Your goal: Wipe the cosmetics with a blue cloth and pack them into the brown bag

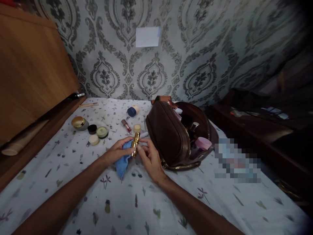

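Observation:
My left hand is closed on a blue cloth that hangs down from it onto the bed. My right hand pinches a small gold tube, like a lipstick case, by its lower end. The tube stands tilted between both hands, its side against the cloth. Both hands hover just above the white printed bedsheet, right beside an open brown toiletry bag with a pink-capped item and other bottles inside.
Several small jars and lids lie on the sheet at the left, with a gold-lidded jar, a blue-capped item and a pinkish tube. A wooden headboard is at left; a dark cluttered shelf at right.

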A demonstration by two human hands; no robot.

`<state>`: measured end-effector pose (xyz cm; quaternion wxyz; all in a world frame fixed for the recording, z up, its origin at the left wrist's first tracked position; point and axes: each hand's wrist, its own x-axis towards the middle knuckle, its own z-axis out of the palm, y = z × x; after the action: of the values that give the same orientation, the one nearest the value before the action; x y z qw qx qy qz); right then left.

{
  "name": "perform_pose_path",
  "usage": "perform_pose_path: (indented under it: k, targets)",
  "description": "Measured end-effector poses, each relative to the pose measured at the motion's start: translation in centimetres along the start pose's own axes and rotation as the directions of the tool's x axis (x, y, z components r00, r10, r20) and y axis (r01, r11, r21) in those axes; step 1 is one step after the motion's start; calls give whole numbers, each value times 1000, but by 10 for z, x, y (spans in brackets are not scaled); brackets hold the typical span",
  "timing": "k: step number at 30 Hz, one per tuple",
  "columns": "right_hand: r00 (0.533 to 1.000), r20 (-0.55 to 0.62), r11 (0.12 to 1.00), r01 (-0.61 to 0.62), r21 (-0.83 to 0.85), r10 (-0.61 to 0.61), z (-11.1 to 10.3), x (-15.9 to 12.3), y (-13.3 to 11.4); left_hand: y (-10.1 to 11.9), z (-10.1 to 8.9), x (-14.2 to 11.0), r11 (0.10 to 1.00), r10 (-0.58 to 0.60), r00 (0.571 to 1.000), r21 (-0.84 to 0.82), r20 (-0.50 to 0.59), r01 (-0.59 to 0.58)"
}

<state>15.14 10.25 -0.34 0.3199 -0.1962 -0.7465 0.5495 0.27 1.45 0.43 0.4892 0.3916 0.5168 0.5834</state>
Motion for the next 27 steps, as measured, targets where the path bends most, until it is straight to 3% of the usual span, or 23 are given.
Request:
perform_pose_path:
  k: [5, 12, 20, 24, 27]
  targets:
    - [999, -27, 1000, 18, 8, -18, -3, 1, 3, 1, -3, 0, 995, -84, 995, 52, 48, 81]
    - [999, -33, 992, 25, 126, -22, -4, 6, 3, 0, -7, -1, 992, -110, 990, 77, 89, 104]
    - [982, -152, 978, 136, 155, -112, -5, 6, -11, 6, -4, -1, 994, -77, 993, -81, -86, 71]
    - [982, -115, 981, 163, 107, -151, -7, 1, -24, 13, 4, -3, 980, -120, 975, -182, -188, 85]
    - [961, -95, 965, 264, 16, -261, -12, -5, -34, 18, 13, -5, 972, -142, 961, -216, -238, 90]
